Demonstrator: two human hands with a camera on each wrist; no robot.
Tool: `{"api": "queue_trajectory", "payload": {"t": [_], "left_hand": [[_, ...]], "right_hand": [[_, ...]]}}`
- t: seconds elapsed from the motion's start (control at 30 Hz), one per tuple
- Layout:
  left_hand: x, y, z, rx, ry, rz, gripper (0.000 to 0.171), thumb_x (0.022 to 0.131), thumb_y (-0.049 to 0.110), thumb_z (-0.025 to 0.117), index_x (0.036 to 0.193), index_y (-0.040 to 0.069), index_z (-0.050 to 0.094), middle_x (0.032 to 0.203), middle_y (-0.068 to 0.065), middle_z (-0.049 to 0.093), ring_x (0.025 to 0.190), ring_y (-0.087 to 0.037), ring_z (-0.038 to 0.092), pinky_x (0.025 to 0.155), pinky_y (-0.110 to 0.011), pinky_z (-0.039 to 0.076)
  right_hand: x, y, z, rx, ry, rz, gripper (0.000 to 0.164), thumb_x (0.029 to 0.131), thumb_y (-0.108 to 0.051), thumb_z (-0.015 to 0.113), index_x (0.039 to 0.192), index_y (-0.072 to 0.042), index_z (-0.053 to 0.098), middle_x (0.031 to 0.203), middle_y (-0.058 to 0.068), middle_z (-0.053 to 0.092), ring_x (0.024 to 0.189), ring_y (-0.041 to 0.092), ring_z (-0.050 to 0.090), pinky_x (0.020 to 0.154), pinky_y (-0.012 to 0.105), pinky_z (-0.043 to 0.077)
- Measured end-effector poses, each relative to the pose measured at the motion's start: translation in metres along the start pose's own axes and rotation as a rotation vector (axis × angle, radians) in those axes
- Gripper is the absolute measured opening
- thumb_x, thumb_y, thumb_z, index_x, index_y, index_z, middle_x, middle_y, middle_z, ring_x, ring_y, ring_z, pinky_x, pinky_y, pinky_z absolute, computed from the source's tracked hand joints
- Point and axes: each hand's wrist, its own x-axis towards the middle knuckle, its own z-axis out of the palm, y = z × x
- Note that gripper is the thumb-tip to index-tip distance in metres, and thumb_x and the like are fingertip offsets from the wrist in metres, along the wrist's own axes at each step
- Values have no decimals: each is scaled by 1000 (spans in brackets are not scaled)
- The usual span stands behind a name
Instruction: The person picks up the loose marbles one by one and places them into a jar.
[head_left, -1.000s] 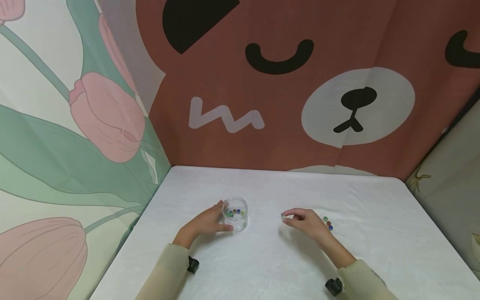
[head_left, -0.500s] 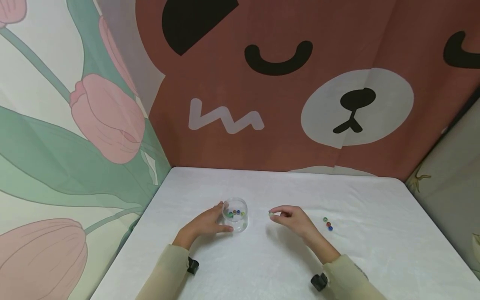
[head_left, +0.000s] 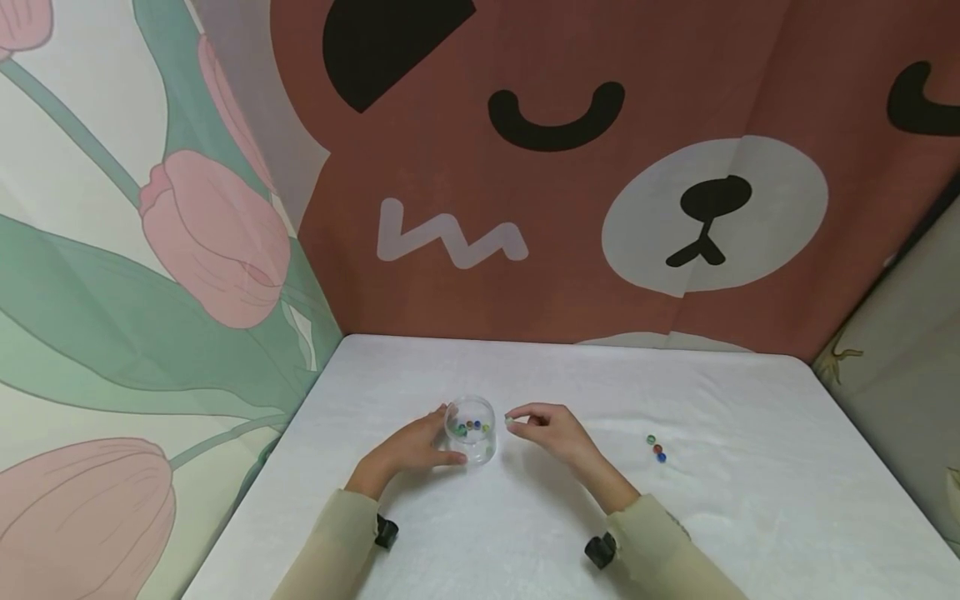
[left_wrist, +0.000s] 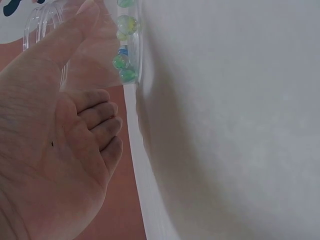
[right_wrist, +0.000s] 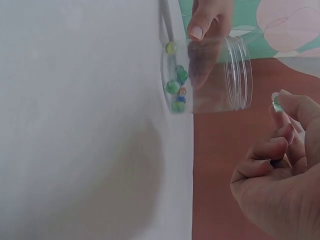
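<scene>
one marble [head_left: 509,421] sits pinched between the thumb and forefinger of your right hand [head_left: 551,433], just to the right of the clear jar [head_left: 471,428] and about level with its rim, so the jar's open mouth lies a short way to the left of the marble. the jar stands upright on the white table [head_left: 750,517], its long axis vertical and its mouth facing up. your left hand [head_left: 408,447] holds it from the left side, thumb and fingers curled against the wall, so the left hand is the one on the jar while the right is near it but apart. several marbles in jar [right_wrist: 176,88] lie on its bottom. three loose marbles [head_left: 656,447] rest well to the right on the table. the head view shows the pinched marble only as a tiny speck; the right wrist view shows it better. the left wrist view cuts off most of the jar, and you cannot tell the exact count inside.
</scene>
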Motion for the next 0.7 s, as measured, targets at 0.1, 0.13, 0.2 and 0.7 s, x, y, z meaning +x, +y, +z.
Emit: {"api": "queue_trajectory", "payload": {"t": [0.1,0.13,0.2,0.7], "left_hand": [[0,1,0,-10,1,2,110,83,60,77,161,4,22,167,-14,23,152,-35,25,121,-56,26],[0,1,0,-12,2,3,110,83,59,77,161,5,22,167,-14,23,152,-35,25,121,-56,26],[0,2,-1,-15,3,12,110,83,59,77,161,4,22,166,-15,23,152,-36,26,121,-57,27],[1,-2,0,-16,-6,37,110,84,59,76,161,2,21,167,-17,22,152,-36,26,120,-57,29]], "right_hand": [[4,-3,6,-10,5,-5,22,89,-24,80,107,-11,79,68,-3,53,68,14,46,60,25,38],[5,-4,8,-13,7,-8,22,89,-24,80,107,-11,79,68,-3,53,68,13,46,60,25,38],[8,-6,12,-18,4,-15,21,89,-22,80,106,-11,79,67,-3,53,67,13,45,59,24,38],[24,-14,36,25,-10,-36,20,89,-21,79,106,-9,79,65,-5,48,64,11,41,56,23,34]]}}
